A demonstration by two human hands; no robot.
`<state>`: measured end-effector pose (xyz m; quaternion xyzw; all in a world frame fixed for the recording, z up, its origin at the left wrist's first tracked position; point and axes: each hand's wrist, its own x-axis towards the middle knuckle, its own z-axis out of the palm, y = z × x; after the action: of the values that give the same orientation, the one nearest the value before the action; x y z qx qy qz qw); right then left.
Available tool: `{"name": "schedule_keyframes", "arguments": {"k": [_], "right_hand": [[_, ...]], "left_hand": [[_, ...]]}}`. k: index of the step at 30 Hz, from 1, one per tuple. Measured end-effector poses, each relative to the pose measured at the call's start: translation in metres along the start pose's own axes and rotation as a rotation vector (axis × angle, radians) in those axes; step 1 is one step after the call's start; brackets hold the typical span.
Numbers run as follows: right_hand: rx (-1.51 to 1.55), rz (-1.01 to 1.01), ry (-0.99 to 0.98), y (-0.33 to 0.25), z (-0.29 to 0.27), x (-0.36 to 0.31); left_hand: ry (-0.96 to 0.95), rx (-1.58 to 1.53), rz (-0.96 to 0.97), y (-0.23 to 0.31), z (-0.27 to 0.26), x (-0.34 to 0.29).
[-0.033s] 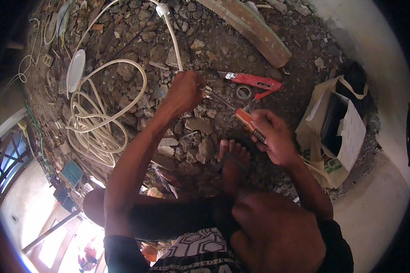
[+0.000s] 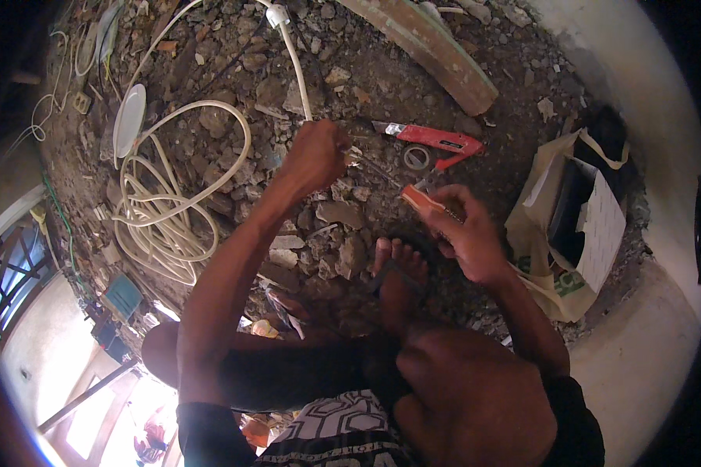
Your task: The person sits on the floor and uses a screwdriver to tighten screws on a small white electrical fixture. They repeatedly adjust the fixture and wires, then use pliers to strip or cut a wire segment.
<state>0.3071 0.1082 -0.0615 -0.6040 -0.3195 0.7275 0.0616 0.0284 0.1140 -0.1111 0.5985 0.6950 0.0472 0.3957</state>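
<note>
My left hand [image 2: 313,156] is closed round the end of a white cable [image 2: 297,74], which runs up from the fist through a white fitting [image 2: 276,15]. What the fingertips pinch is mostly hidden. In my right hand [image 2: 471,237] is a screwdriver with an orange handle [image 2: 422,201], gripped between thumb and fingers. Its shaft [image 2: 380,170] points left, and the tip meets the small piece at my left fingertips. Just beyond the screwdriver lie a red cutter [image 2: 444,140] with a pointed blade and a roll of tape [image 2: 417,158].
Stones and rubble [image 2: 339,214] cover the ground. A loose coil of white cable [image 2: 167,206] lies left, beside a white oval disc [image 2: 130,121]. A wooden plank [image 2: 432,54] is at the far side. At right, a beige bag [image 2: 537,257] holding a box stands by the wall [image 2: 662,194].
The fingers of my right hand have shifted on the screwdriver handle, with the index finger raised a little. My left hand and the cable have hardly moved.
</note>
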Motion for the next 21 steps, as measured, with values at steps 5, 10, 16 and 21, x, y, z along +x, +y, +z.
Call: {"name": "schedule_keyframes", "arguments": {"k": [5,10,16,21], "right_hand": [[-0.836,-0.951,0.204,0.031,-0.003,0.008],[0.018,0.116,-0.07,0.012,-0.007,0.009],[-0.479,-0.726,0.121,0.031,-0.003,0.011],[-0.695,-0.877,0.267,0.034,-0.003,0.015]], "left_hand": [[0.019,-0.011,0.04,-0.001,-0.001,0.001],[0.018,-0.048,0.014,-0.004,0.005,0.0],[-0.003,0.025,-0.025,0.004,0.002,0.002],[0.044,0.012,0.02,-0.002,0.006,0.002]]}}
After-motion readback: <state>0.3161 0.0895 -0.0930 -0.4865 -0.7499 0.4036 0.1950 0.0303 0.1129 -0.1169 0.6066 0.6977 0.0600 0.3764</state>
